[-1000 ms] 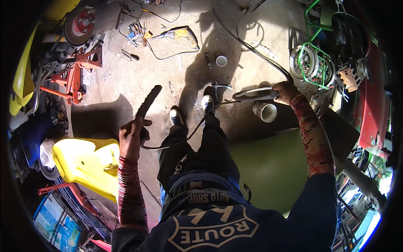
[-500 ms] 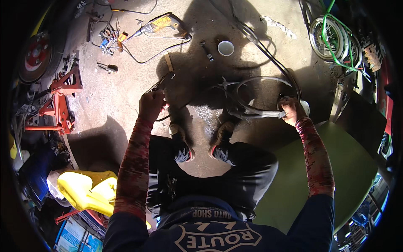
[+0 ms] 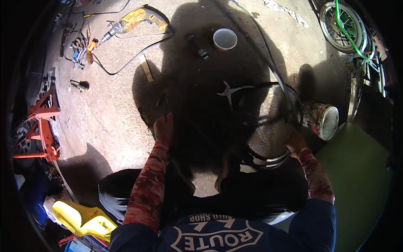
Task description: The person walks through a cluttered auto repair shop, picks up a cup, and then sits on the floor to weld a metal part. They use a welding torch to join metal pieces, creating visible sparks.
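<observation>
My left hand [image 3: 163, 126] is closed in deep shadow low over the floor. Something thin and dark shows beyond its fingers, too dim to name. Over on the right, my right hand [image 3: 296, 143] is curled at the edge of a looped cable [image 3: 275, 158] and appears to grip it. The loop lies partly in shadow, and a long stretch of it runs away toward the far side. Between the hands and farther off, silver pliers [image 3: 228, 90] lie on the floor with their jaws apart.
Farther off are a yellow drill [image 3: 134, 22], hand tools [image 3: 79, 50], a wooden strip [image 3: 146, 68] and a white tub [image 3: 225, 39]. A paint-smeared bucket [image 3: 326, 119] and green panel [image 3: 348, 180] are right; red jack stands [image 3: 44, 134] and a yellow plastic piece [image 3: 79, 216] left.
I have crouched lower. My right hand has moved nearer to me, and the cable loop has shifted. The left hand has gone down into shadow. More of the bucket shows.
</observation>
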The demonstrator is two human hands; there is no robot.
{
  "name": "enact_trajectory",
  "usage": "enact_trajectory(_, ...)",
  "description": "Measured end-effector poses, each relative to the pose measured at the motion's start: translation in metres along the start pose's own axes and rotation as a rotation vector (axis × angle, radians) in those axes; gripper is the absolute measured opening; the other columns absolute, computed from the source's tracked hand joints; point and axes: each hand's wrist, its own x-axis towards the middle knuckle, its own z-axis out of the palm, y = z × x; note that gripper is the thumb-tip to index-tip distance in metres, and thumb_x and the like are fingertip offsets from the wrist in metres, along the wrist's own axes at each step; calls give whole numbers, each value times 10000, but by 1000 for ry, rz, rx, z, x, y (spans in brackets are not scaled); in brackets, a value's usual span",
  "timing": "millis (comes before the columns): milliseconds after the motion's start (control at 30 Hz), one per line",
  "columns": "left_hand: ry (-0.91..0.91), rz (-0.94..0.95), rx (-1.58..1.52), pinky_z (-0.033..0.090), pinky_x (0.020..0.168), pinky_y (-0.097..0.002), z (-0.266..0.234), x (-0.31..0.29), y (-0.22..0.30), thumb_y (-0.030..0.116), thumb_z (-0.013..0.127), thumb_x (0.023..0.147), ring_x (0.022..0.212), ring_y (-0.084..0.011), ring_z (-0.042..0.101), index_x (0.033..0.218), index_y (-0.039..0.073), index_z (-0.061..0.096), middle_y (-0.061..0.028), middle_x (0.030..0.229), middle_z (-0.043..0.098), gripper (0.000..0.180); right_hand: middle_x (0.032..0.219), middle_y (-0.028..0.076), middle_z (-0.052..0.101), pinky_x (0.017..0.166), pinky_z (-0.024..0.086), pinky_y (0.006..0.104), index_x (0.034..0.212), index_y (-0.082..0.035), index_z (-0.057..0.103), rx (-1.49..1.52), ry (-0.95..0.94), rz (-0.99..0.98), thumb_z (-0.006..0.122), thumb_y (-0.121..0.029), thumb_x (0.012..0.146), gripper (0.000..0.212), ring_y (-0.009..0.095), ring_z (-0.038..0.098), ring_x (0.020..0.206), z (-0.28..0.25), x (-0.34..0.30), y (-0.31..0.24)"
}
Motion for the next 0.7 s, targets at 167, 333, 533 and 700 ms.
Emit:
enact_trajectory(167, 43, -10, 125, 491, 887, -535, 13, -12, -22, 376, 654, 927, 1031, -456, 636, 989, -10, 700, -254, 1017, 686, 394, 1025, 84, 731, 1135, 374, 480, 1008, -163, 766, 90, 177, -43, 764, -170, 676, 332, 324, 606, 1158, 30, 24, -6)
enact_trajectory(333, 511, 218, -27, 435, 990, -511, 1, -9, 26, 252, 717, 893, 1153, -390, 563, 1116, 59, 665, -147, 1133, 632, 300, 997, 112, 733, 915, 534, 461, 947, -155, 757, 259, -32, 41, 684, -223, 787, 188, 319, 670, 1041, -29, 95, -17)
enact_trajectory(533, 189, 566, -210, 531, 746, -402, -4, 68, 100, 143, 734, 880, 818, -292, 657, 978, 73, 694, -107, 907, 670, 126, 917, 165, 735, 798, 561, 476, 958, -73, 734, 785, 544, 94, 695, -243, 830, 216, 379, 707, 926, -156, 175, -35)
enact_trajectory(700, 145, 624, -139, 551, 705, -337, 27, 109, 132, 137, 750, 891, 788, -211, 701, 1011, 68, 719, -104, 906, 717, 142, 866, 177, 730, 746, 558, 414, 939, -21, 730, 1183, 956, 238, 729, -212, 851, 210, 355, 725, 851, -177, 199, -61)
